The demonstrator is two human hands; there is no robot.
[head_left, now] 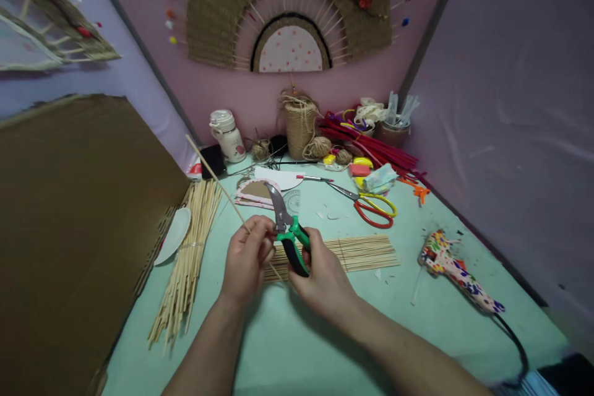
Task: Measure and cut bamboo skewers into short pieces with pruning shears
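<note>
My left hand (248,257) pinches a long thin wooden stick (214,177) that slants up and to the left. My right hand (320,275) is closed round the green and black handles of pruning shears (286,228), whose grey blades point upward beside the stick at my left fingers. Under both hands a row of cut sticks (359,252) lies flat on the pale green table (325,346).
A bundle of long sticks (188,257) lies at the left beside a large cardboard sheet (69,223) and a white oval piece (172,236). Red-handled scissors (369,205), a patterned glue gun (457,272), twine spools (301,120), red pipe cleaners (371,145) and a white jar (228,135) stand behind.
</note>
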